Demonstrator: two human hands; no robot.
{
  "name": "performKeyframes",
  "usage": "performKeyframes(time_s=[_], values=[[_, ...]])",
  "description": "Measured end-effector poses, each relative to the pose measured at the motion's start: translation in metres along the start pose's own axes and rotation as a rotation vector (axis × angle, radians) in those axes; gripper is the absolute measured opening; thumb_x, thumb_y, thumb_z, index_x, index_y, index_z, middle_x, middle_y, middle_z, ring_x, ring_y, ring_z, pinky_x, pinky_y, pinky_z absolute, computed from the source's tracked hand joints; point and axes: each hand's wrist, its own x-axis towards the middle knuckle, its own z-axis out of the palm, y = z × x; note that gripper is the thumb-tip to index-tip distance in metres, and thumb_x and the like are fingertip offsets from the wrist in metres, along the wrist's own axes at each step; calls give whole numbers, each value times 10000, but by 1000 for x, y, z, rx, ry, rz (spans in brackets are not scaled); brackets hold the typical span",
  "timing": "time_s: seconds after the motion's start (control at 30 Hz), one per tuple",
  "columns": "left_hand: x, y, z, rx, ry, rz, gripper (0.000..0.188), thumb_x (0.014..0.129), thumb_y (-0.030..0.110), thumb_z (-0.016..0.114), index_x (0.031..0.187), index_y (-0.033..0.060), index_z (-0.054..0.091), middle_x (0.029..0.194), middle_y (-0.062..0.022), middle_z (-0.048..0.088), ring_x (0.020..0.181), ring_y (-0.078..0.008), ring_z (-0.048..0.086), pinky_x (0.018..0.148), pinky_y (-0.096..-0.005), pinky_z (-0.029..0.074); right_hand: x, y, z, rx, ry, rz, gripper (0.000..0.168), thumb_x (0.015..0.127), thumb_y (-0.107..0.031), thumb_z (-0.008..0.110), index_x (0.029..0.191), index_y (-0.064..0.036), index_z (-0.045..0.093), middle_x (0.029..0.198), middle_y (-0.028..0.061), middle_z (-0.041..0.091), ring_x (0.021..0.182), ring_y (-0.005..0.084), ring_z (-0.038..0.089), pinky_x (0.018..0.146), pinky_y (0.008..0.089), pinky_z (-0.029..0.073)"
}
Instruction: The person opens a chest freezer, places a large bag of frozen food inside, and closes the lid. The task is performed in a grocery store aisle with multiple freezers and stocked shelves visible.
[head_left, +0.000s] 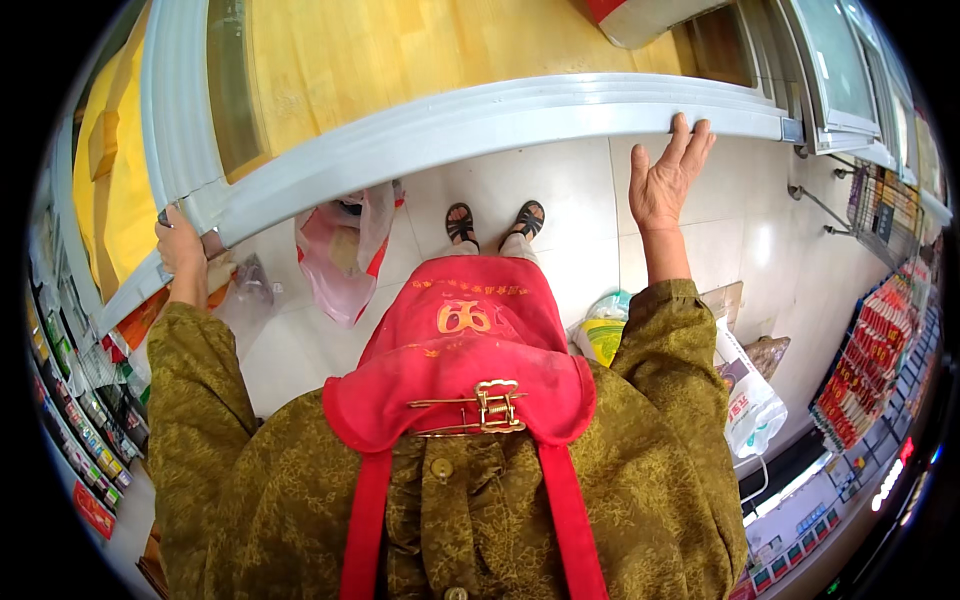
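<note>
A pale grey aluminium frame edges a wood-coloured counter surface in front of me. At the frame's left corner, my left hand is wrapped around the rail, and a small dark thing shows at its fingers. Farther right, my right hand has its fingers spread and holds nothing. Two of its fingertips rest on the frame's front edge. Glass panels in pale frames stand at the upper right. A red apron covers my front, with a gold-coloured hair clip fastened on it.
On the tiled floor sits a pink and white plastic bag below the counter. Yellow-green and white bags lie at my right. A wire trolley and a rack of red packets stand farther right. Stocked shelves line the left.
</note>
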Motion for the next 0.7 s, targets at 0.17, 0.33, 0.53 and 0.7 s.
performKeyframes(time_s=[0.17,0.33,0.53,0.7], values=[[-4,6,-7,-6,-39,-29,696,881,628,334,1298,94,493,1277,-214,544,1192,-396,493,1009,-510,308,2,-4,1,-2,-1,-1,747,884,-455,569,1453,-119,218,1510,249,73,1383,501,57,1115,565,133],[-8,6,-3,-19,-5,-26,692,879,624,345,1299,95,492,1291,-213,532,1208,-393,477,1026,-519,275,2,-11,-1,-24,9,19,754,875,-424,598,1450,-127,211,1508,246,70,1388,490,37,1123,551,135],[-9,10,-6,-26,-16,-7,695,879,622,349,1292,82,494,1299,-215,522,1225,-391,459,1033,-518,262,3,-12,-5,-40,8,53,753,850,-323,655,1442,-140,226,1503,231,119,1392,469,83,1131,520,156],[-4,5,-3,-13,-20,-20,691,879,618,349,1284,79,498,1297,-215,523,1225,-394,459,1035,-516,261,4,-14,-5,-50,19,33,751,844,-332,662,1436,-135,245,1495,232,139,1388,470,104,1126,518,173]])
